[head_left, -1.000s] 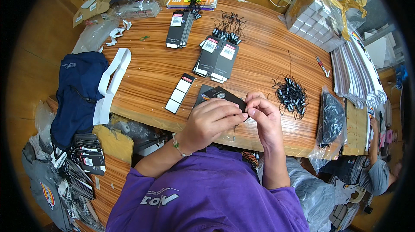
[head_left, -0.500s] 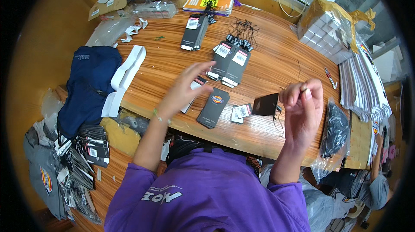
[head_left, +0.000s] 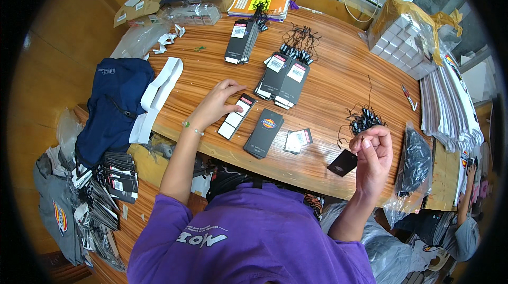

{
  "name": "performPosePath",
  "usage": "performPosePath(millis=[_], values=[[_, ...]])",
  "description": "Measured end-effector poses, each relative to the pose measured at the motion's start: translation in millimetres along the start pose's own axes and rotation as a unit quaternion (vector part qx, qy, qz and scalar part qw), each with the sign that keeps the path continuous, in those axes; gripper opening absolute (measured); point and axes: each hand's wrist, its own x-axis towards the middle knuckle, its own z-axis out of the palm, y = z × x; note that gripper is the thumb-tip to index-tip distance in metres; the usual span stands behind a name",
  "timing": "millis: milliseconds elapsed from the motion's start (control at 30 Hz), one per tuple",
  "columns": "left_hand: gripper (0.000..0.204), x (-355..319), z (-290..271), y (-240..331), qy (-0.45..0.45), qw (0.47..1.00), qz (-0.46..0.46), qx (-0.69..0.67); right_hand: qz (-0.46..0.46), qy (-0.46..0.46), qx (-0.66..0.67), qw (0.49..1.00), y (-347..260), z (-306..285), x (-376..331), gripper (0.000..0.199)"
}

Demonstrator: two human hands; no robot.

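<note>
Two hands worked over the wooden table (head_left: 328, 88): the left hand (head_left: 214, 105), fingers spread and gripping nothing, pressed on a black tag with white labels (head_left: 236, 116) near the front edge; beside it lay a black tag stack (head_left: 264, 133); toward the right front corner, the right hand (head_left: 373, 156) pinched a string dangling a small black tag (head_left: 342, 163)

A small black hang tag (head_left: 343, 163) hangs tilted on a thin black string above the counter's near edge, toward the right. A narrow black tag with white labels (head_left: 236, 116) lies flat, slanted, near the near edge's middle.
</note>
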Motion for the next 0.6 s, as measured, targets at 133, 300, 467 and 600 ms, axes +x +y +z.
performPosePath(millis=[133, 300, 467, 600], values=[[0.045, 0.1, -0.9, -5.8, -0.015, 1.000, -0.021, -0.002, 0.014, 0.022, -0.018, 1.000, 0.2, -0.9, -3.9, 0.015], [0.041, -8.4, -2.5, 0.5, 0.052, 0.998, 0.014, 0.019, 0.009, 0.015, -0.022, 1.000, -0.6, 0.2, -4.5, 0.016], [0.030, -23.8, -6.9, 35.2, 0.103, 0.950, -0.109, -0.274, 0.022, 0.005, -0.074, 0.997, -3.1, 4.9, -7.5, 0.018], [0.029, -31.1, -1.2, 108.3, 0.125, 0.916, -0.065, -0.375, 0.058, -0.016, -0.115, 0.992, -1.0, 28.0, -12.7, 0.021]])
